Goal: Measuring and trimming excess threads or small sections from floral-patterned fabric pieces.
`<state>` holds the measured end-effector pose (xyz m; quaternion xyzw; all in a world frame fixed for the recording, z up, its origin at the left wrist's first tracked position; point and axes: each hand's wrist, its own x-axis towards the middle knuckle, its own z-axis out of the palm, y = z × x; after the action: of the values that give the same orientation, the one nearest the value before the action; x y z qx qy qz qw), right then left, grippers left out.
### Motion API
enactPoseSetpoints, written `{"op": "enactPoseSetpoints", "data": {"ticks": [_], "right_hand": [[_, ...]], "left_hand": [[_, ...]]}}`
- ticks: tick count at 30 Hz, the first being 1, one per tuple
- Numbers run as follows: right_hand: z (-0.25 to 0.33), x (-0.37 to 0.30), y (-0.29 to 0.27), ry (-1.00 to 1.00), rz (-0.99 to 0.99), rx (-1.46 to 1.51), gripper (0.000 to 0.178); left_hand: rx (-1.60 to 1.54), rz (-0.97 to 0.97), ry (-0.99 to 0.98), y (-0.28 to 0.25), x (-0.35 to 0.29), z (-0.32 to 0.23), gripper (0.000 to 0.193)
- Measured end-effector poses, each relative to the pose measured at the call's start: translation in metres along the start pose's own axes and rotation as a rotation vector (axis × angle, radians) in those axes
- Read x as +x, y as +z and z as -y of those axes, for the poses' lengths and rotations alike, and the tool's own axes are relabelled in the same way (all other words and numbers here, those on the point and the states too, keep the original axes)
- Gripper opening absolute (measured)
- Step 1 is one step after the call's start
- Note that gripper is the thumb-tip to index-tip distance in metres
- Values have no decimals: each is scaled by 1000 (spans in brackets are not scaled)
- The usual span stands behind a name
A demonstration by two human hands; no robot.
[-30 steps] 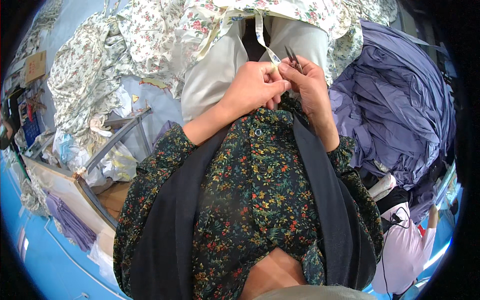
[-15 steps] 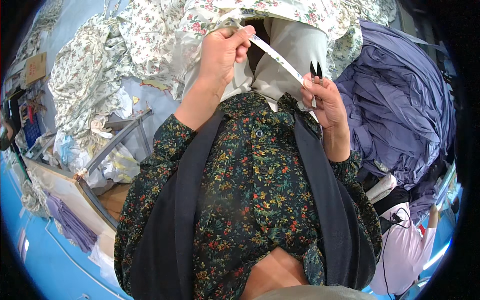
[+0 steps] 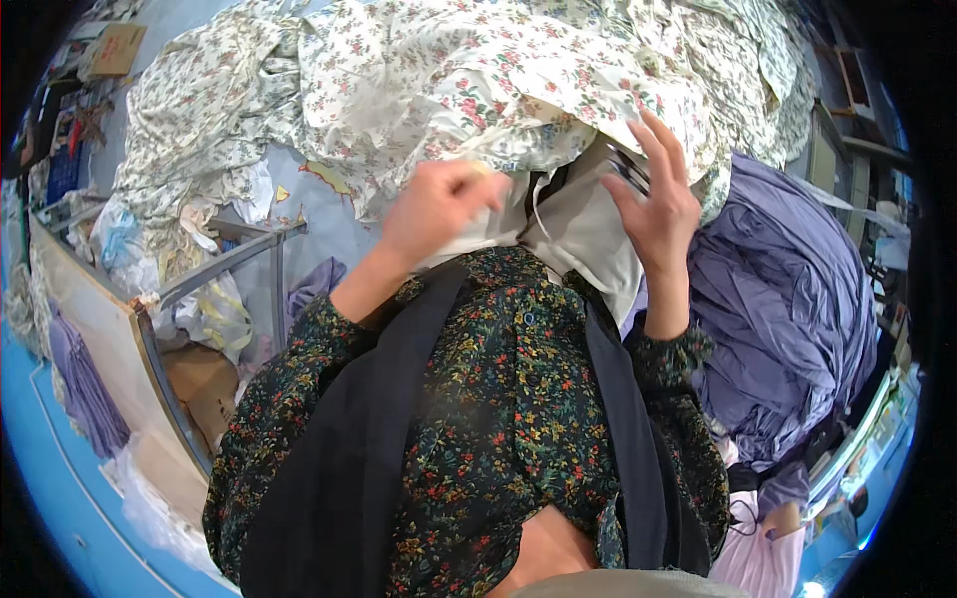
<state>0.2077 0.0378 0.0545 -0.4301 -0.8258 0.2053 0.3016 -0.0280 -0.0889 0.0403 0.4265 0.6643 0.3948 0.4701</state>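
Thread snips (image 3: 629,169) sit in my right hand (image 3: 663,204), the dark blades showing between the thumb and the raised fingers. My left hand (image 3: 439,214) is smeared by motion; its fingers look curled, and I cannot see whether anything is in them. Between the hands, a narrow pale strip (image 3: 539,214) lies over the light grey cloth (image 3: 588,224) on my lap. White fabric with a rose print (image 3: 508,90) spreads just beyond both hands, its near edge hanging over my lap.
A large bundle of purple-grey fabric (image 3: 788,309) lies to my right. At left stands a metal-framed bin (image 3: 159,389) with plastic bags and cardboard. More floral cloth (image 3: 209,110) is heaped at the far left, near a cardboard box (image 3: 116,50). A person in pink (image 3: 763,548) is at lower right.
My hands no longer stretch the narrow strip between them. The left hand has moved down and towards me; the right has opened its fingers somewhat around the snips. The view has shifted.
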Motion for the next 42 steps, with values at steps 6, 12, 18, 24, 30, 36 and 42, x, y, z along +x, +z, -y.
{"op": "enactPoseSetpoints", "data": {"ticks": [6,12,18,24,30,36,42], "right_hand": [[-38,49,48,-184,225,-293,56],[-101,91,-12,223,223,567,29],[-219,110,-120,512,-289,711,27],[-261,88,-131,659,-352,763,10],[-237,83,-106,764,-437,849,11],[-257,74,-109,753,-473,1068,7],[-28,84,-19,661,-48,1439,32]], "left_hand": [[386,-519,204,-53,1,146,26],[531,-300,226,-57,23,190,36],[-146,13,-168,-104,33,70,24],[-206,68,-102,-99,37,38,30],[20,-79,-19,-91,28,26,21],[155,-205,130,-82,29,24,22],[15,13,19,-24,46,-7,73]]}}
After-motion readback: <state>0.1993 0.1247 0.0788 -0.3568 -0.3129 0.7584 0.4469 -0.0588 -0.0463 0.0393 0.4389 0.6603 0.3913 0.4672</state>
